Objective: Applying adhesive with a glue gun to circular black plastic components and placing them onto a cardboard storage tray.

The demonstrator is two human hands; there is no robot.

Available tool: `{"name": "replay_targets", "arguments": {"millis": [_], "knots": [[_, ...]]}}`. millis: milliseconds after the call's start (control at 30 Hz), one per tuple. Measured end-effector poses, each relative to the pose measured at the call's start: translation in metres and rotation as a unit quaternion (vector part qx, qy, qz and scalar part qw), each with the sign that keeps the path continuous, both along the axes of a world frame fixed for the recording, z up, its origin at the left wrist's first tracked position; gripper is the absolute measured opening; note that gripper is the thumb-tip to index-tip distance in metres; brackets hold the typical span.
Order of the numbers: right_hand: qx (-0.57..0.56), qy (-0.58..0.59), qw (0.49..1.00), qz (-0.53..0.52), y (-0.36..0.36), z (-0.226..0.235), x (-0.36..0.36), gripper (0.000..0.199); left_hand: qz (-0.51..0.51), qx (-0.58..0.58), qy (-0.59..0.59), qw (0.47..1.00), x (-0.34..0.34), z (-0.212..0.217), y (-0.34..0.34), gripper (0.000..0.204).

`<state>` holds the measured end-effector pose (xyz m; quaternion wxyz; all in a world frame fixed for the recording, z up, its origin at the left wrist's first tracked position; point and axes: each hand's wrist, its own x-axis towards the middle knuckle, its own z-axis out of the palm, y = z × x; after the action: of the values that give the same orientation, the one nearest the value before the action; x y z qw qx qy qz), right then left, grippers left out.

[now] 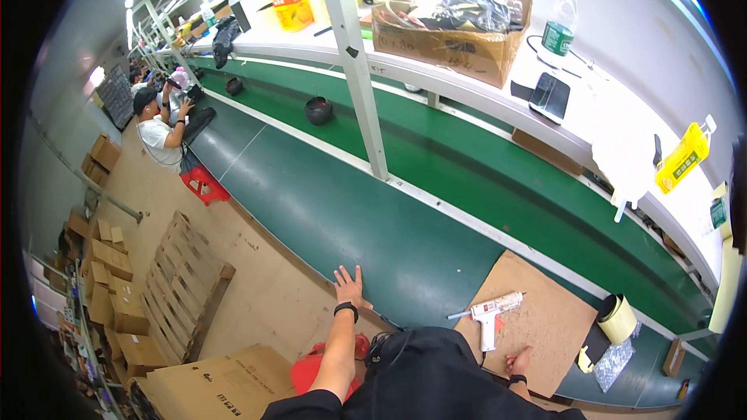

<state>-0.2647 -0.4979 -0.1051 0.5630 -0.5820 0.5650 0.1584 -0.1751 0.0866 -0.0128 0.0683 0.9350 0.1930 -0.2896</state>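
while my left hand (348, 286) lies flat with fingers spread on the edge of the long green conveyor belt (373, 218), holding nothing, my right hand (517, 362) rests on the brown cardboard sheet (545, 319), its grip hidden from me. just beside it lies a white pistol-shaped glue gun (490, 313); a yellow tape roll (618, 319) sits further right.

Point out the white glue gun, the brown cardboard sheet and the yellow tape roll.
White glue gun (490, 313), head view, on its body.
Brown cardboard sheet (545, 319), head view, on bare surface.
Yellow tape roll (620, 319), head view, on its side.
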Motion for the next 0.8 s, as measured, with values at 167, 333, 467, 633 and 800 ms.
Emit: {"name": "replay_targets", "arguments": {"millis": [167, 333, 467, 633, 800], "knots": [[-0.037, -0.083, 0.996, -0.027, 0.007, -0.007, -0.001, 0.091, -0.008, -0.006, -0.014, 1.0, 0.005, 0.004, 0.0, 0.152], [-0.042, -0.064, 0.997, -0.011, 0.012, -0.007, 0.003, 0.09, 0.001, -0.004, -0.011, 1.0, 0.004, 0.004, 0.006, 0.155], [-0.06, -0.058, 0.996, -0.02, 0.029, 0.025, 0.007, 0.088, -0.007, -0.004, -0.007, 1.0, 0.006, 0.005, 0.005, 0.156], [-0.042, -0.047, 0.998, -0.025, 0.029, 0.029, 0.003, 0.09, 0.014, -0.004, 0.039, 0.999, 0.01, 0.01, 0.0, 0.157], [-0.047, -0.044, 0.998, -0.005, 0.03, 0.033, 0.008, 0.093, 0.016, 0.003, 0.039, 0.999, 0.006, 0.009, 0.003, 0.157]]}}
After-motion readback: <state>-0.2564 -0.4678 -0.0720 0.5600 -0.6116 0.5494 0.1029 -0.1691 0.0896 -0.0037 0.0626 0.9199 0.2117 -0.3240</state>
